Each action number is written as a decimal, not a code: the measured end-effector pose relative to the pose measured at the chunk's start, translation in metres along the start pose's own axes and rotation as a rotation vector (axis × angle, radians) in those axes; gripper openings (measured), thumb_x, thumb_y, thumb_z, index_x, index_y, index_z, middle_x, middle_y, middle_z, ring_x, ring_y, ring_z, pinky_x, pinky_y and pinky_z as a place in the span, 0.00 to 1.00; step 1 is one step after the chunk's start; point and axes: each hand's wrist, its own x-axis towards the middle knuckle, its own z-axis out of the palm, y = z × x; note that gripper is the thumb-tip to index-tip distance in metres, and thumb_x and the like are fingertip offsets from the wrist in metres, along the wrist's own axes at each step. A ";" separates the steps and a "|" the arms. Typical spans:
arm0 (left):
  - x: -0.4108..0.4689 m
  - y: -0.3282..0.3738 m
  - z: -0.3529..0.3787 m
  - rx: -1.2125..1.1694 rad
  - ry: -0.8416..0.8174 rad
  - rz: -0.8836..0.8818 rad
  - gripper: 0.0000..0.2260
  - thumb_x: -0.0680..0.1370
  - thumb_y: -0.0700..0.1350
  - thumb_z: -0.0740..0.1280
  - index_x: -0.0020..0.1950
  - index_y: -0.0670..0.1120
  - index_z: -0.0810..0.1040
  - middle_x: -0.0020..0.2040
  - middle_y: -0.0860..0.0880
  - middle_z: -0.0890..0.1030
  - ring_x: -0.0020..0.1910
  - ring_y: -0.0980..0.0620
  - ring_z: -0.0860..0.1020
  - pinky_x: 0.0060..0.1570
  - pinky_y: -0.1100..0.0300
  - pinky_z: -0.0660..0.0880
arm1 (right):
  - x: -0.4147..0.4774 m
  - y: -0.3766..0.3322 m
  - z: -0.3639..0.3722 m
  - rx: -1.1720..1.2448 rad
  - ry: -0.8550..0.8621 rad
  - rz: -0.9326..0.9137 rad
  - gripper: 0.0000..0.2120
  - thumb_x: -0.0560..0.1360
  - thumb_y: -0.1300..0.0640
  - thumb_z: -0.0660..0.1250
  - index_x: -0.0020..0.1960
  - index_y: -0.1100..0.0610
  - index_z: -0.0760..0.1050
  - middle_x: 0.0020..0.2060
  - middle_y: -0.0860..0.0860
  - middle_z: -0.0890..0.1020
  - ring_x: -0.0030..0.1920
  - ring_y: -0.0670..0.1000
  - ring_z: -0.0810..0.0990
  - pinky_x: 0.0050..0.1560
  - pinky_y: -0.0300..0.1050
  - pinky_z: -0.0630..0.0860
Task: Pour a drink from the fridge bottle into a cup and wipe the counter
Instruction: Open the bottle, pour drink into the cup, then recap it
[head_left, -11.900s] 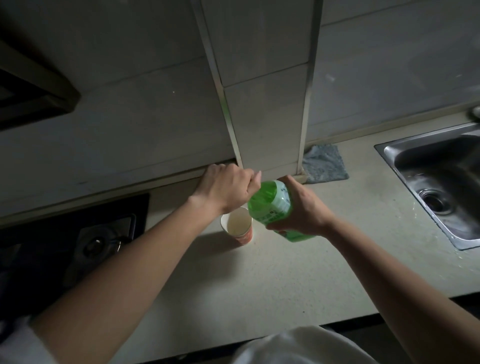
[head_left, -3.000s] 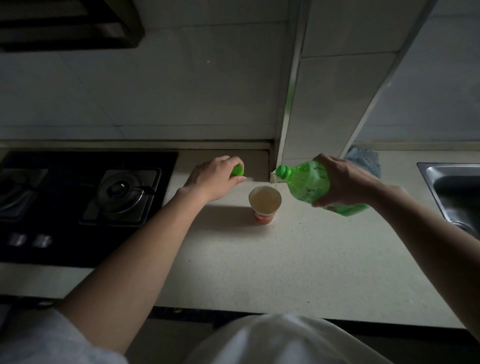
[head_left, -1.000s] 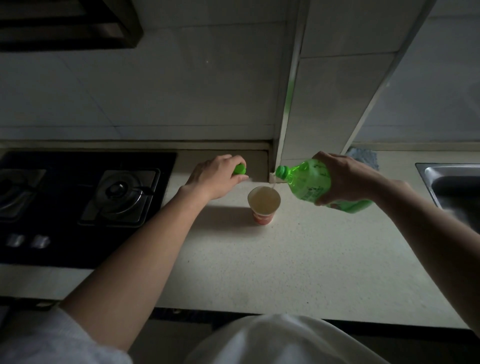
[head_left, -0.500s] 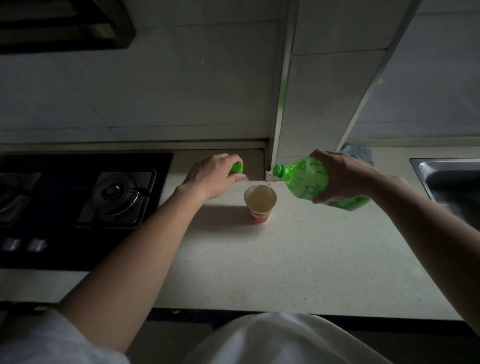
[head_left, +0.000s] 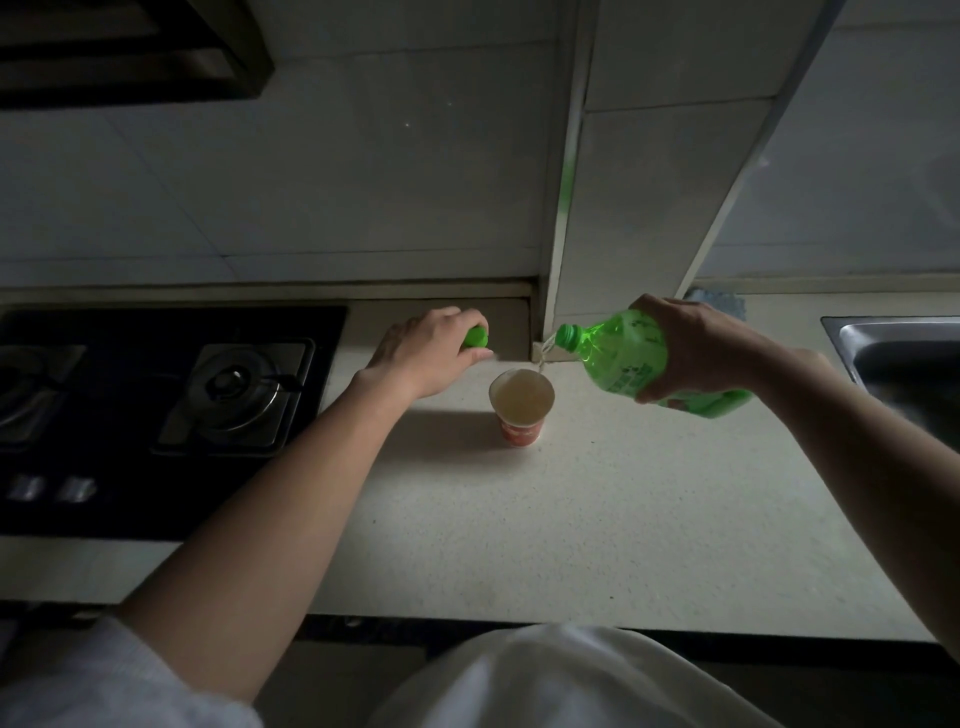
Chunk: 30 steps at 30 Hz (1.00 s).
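Observation:
A red paper cup (head_left: 521, 410) stands on the pale counter (head_left: 597, 519), nearly full of a yellowish drink. My right hand (head_left: 696, 348) grips a green plastic bottle (head_left: 623, 356), tilted with its open neck to the left above the cup's far rim. A thin stream runs from the neck into the cup. My left hand (head_left: 426, 353) hovers just left of the cup and holds the green bottle cap (head_left: 112, 336) in its fingers. A grey cloth (head_left: 719, 301) lies by the wall behind the right hand, mostly hidden.
A black gas hob (head_left: 156, 405) fills the counter's left side. A steel sink (head_left: 904, 364) lies at the right edge. A tiled pillar (head_left: 649, 208) juts out from the wall right behind the cup. A range hood (head_left: 130, 52) hangs at upper left.
Over the last second the bottle has stayed tilted over the cup, still pouring. Both hands have kept their places and the level in the cup is high.

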 end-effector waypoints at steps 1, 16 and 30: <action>0.000 0.000 0.000 0.002 0.000 0.001 0.13 0.77 0.58 0.66 0.56 0.53 0.75 0.53 0.51 0.78 0.47 0.48 0.77 0.47 0.50 0.78 | 0.000 0.002 -0.001 0.000 0.005 0.003 0.45 0.58 0.48 0.83 0.68 0.53 0.66 0.58 0.54 0.79 0.52 0.55 0.78 0.50 0.55 0.78; 0.006 0.003 -0.004 0.005 0.005 0.022 0.12 0.77 0.56 0.67 0.57 0.52 0.75 0.53 0.51 0.78 0.47 0.49 0.77 0.47 0.50 0.77 | 0.001 0.012 -0.004 -0.001 0.019 0.009 0.45 0.58 0.47 0.83 0.70 0.53 0.66 0.58 0.55 0.79 0.53 0.56 0.77 0.49 0.48 0.74; 0.003 0.001 -0.008 0.019 0.035 0.014 0.12 0.77 0.57 0.67 0.56 0.52 0.76 0.54 0.52 0.78 0.49 0.49 0.77 0.43 0.57 0.70 | 0.010 0.010 -0.002 -0.043 0.018 -0.044 0.45 0.57 0.46 0.83 0.69 0.51 0.65 0.58 0.53 0.80 0.52 0.54 0.78 0.48 0.53 0.79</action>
